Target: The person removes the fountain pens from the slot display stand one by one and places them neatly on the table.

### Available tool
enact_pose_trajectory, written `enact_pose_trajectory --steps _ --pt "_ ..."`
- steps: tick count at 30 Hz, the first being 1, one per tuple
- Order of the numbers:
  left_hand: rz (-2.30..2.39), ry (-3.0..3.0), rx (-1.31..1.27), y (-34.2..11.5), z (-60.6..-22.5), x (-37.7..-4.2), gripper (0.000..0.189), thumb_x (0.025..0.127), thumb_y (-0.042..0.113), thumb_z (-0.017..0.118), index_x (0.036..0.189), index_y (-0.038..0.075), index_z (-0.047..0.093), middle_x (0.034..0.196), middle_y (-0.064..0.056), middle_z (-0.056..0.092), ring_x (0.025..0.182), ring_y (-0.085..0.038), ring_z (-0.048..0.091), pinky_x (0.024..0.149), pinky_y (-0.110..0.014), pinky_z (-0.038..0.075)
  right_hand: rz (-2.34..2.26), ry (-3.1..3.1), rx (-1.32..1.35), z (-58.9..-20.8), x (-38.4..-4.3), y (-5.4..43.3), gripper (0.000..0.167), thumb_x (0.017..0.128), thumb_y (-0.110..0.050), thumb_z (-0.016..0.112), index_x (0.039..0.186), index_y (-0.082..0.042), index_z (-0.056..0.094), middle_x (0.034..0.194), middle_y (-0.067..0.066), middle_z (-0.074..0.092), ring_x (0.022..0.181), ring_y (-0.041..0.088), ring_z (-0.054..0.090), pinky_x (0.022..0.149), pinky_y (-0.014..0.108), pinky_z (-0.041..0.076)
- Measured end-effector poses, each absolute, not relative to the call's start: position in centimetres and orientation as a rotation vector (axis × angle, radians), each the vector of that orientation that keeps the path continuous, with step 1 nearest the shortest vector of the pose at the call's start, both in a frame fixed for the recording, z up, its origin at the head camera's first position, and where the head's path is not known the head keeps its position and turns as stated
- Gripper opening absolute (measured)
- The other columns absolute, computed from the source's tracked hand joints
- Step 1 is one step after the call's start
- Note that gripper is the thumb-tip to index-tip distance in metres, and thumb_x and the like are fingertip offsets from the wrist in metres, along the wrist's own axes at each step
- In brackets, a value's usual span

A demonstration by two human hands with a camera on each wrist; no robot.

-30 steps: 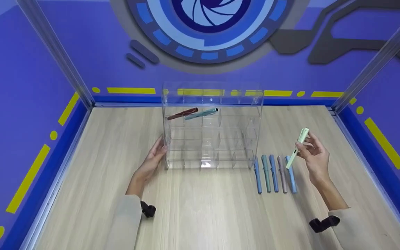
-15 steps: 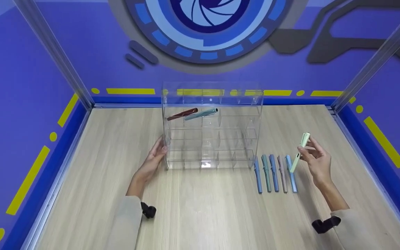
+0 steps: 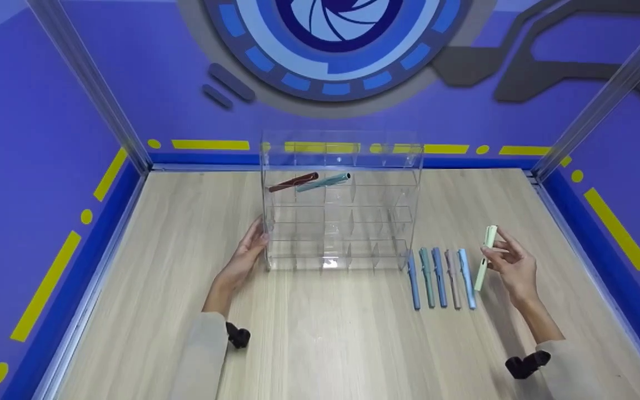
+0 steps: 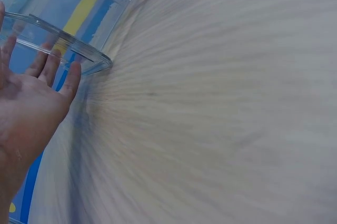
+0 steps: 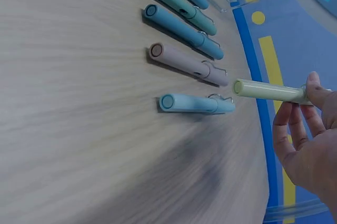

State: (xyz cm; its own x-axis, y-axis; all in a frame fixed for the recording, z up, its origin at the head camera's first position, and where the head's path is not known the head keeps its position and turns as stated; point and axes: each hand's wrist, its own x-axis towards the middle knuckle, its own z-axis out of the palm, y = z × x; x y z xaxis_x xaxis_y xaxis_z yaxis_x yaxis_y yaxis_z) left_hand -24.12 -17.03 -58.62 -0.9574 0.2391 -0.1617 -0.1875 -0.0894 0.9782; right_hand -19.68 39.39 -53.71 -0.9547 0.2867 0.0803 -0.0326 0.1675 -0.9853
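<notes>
My right hand (image 3: 515,269) pinches a pale green pen (image 3: 488,250) between thumb and fingers, cap up, its lower end just right of a light blue pen (image 3: 467,280). The right wrist view shows this pen (image 5: 268,90) held above the table level, end toward the camera. My left hand (image 3: 242,255) rests against the left side of a clear acrylic rack (image 3: 336,214), fingers extended; in the left wrist view the fingers (image 4: 50,68) lie along its transparent wall. Inside the rack's upper part lie a dark red pen (image 3: 293,181) and a teal pen (image 3: 324,182), both slanted.
Left of the light blue pen, a row lies on the wooden table (image 3: 309,339): a mauve pen (image 3: 453,280), a blue pen (image 3: 439,278), a green pen (image 3: 426,278) and another blue pen (image 3: 414,282), closest to the rack. Purple-blue panels (image 3: 209,122) enclose the table.
My right hand has moved down and slightly right with the pale green pen, which now stands more upright and no longer overlaps the light blue pen. The left hand and rack stay put.
</notes>
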Motion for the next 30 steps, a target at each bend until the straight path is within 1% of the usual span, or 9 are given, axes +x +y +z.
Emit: enact_pose_trajectory --steps 5,11,14,18,21,23,26,28,30 --pt "2.135 1.894 0.064 -17.0 -58.7 -24.2 0.073 0.108 0.039 0.051 0.166 0.027 0.009 0.175 -0.004 0.003 0.162 -0.025 -0.002 0.133 -0.046 0.000 1.816 -2.263 -0.225 -54.1 -19.5 39.8 0.064 0.093 0.001 0.071 0.152 0.000 0.045 0.100 -0.015 0.069 0.083 -0.004 0.069 0.069 0.016 0.061" --pt "2.136 1.888 0.044 -17.1 -58.7 -23.9 0.072 0.108 0.037 0.051 0.166 0.027 0.009 0.175 -0.005 0.003 0.162 -0.025 0.000 0.133 -0.045 0.002 1.745 -2.381 -0.248 -54.7 -19.6 40.6 0.065 0.095 -0.003 0.071 0.153 -0.003 0.044 0.101 -0.020 0.067 0.086 -0.007 0.066 0.073 0.016 0.061" --pt "2.145 1.875 0.044 -17.0 -58.7 -24.0 0.072 0.108 0.037 0.051 0.166 0.027 0.009 0.175 -0.005 0.003 0.162 -0.025 -0.001 0.133 -0.045 0.002 1.701 -2.449 -0.232 -54.9 -19.5 41.0 0.065 0.096 -0.004 0.070 0.154 -0.002 0.042 0.102 -0.022 0.065 0.088 -0.008 0.065 0.075 0.014 0.060" --pt "2.147 1.866 0.071 -16.8 -58.7 -24.1 0.074 0.107 0.039 0.052 0.166 0.027 0.008 0.175 -0.006 0.002 0.162 -0.027 -0.002 0.132 -0.047 0.001 1.657 -2.508 -0.211 -55.2 -19.1 41.4 0.064 0.096 -0.002 0.069 0.154 0.001 0.041 0.102 -0.023 0.063 0.088 -0.008 0.064 0.074 0.013 0.060" --pt "2.145 1.867 0.074 -16.7 -58.7 -24.2 0.075 0.106 0.041 0.052 0.166 0.029 0.009 0.174 -0.005 0.004 0.162 -0.026 -0.001 0.133 -0.047 0.000 1.599 -2.567 -0.223 -55.3 -18.9 41.6 0.062 0.097 -0.003 0.069 0.153 0.001 0.043 0.102 -0.023 0.062 0.087 -0.009 0.063 0.074 0.013 0.060" --pt "2.150 1.864 0.062 -16.7 -58.7 -24.1 0.074 0.106 0.041 0.053 0.166 0.031 0.011 0.174 -0.003 0.006 0.162 -0.024 0.000 0.133 -0.045 0.001 1.535 -2.623 -0.230 -55.4 -18.8 41.7 0.060 0.097 -0.004 0.069 0.152 0.000 0.045 0.106 -0.015 0.065 0.086 -0.011 0.063 0.073 0.013 0.060" --pt "2.153 1.868 0.067 -16.8 -58.7 -24.0 0.074 0.107 0.040 0.052 0.166 0.028 0.010 0.175 -0.004 0.004 0.162 -0.025 -0.001 0.133 -0.046 0.001 1.434 -2.703 -0.239 -55.5 -18.7 41.6 0.057 0.097 -0.007 0.070 0.150 -0.002 0.049 0.115 0.009 0.070 0.084 -0.013 0.063 0.071 0.013 0.059" --pt "2.154 1.867 0.054 -16.9 -58.7 -24.0 0.073 0.106 0.041 0.052 0.166 0.029 0.011 0.175 -0.003 0.004 0.162 -0.024 -0.001 0.133 -0.045 0.001 1.380 -2.747 -0.232 -55.6 -18.7 41.4 0.055 0.097 -0.008 0.071 0.148 -0.001 0.051 0.122 0.025 0.068 0.083 -0.015 0.062 0.070 0.012 0.058" --pt "2.152 1.867 0.048 -16.9 -58.7 -23.9 0.073 0.107 0.040 0.051 0.166 0.029 0.010 0.175 -0.003 0.003 0.162 -0.024 -0.002 0.133 -0.044 0.001 1.355 -2.777 -0.231 -55.7 -18.7 41.3 0.054 0.097 -0.008 0.071 0.147 0.001 0.053 0.126 0.033 0.065 0.082 -0.017 0.060 0.070 0.011 0.058"
